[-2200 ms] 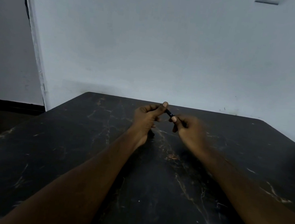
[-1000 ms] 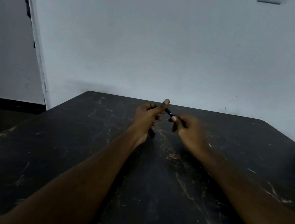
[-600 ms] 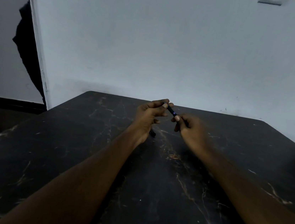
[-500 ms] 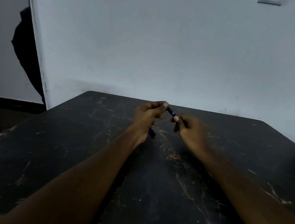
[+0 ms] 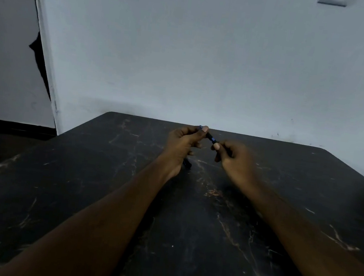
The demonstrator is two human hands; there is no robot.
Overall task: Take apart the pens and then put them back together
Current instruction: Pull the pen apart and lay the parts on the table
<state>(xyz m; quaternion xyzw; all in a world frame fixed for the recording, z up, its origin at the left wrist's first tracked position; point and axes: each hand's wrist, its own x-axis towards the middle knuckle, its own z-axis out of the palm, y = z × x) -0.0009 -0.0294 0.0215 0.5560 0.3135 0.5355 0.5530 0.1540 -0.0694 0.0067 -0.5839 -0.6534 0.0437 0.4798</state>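
A thin dark pen [image 5: 210, 137] with a small blue band spans the gap between both hands, above the far middle of the black marble table [image 5: 78, 194]. My left hand [image 5: 181, 144] pinches its far end between thumb and fingers. Thumb and curled fingers of my right hand [image 5: 233, 160] grip the near end. A second dark pen part [image 5: 187, 163] pokes out under my left hand, low by the tabletop; whether it lies on the table or is held I cannot tell. Most of each piece is hidden by fingers.
A pale wall [image 5: 208, 61] rises right behind the table's far edge. At the left is a doorway [image 5: 9, 59] with a dark shape at the frame's edge. My forearms cross the tabletop from the near edge.
Both hands have stayed on the pen, with small shifts of the left thumb and fingers along it. The dark shape in the doorway appeared and then drew back.
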